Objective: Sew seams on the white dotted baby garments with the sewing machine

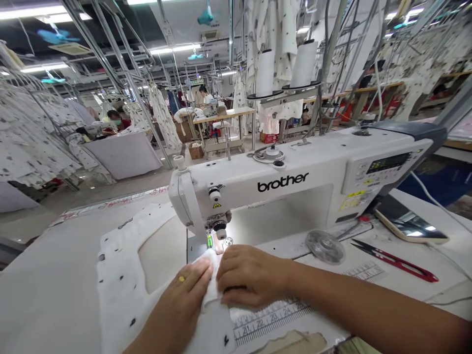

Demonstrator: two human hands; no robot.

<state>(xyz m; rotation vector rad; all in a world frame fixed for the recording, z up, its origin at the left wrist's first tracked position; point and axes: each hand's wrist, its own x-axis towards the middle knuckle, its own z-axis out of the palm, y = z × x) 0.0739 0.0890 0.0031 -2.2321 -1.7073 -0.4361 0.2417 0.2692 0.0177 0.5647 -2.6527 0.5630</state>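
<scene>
Head cam: white fabric [211, 296] sits at 6 o'clock from the sewing machine [239, 179]'s needle end. Left hand [182, 290]'s at 7, fingers together, nearly straight on it; right hand [250, 275]'s around 4–5, fingers curled against it. Can't tell if either's pinching.

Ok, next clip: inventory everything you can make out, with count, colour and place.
sewing machine: 1, white, centre to right
fabric: 1 main piece, white, dark spots, by the needle and left
thread cones: 2, white, above machine
snips: 1, red and black, right
phone-like device: 1, dark screen, far right
hanging garments: many, white, dark spots, background
ceiling fans: several, teal, overhead
co-workers: at least 2, clothing unclear, background
left hand: 1, yellow ring, on fabric
right hand: 1, bare, beside left
</scene>
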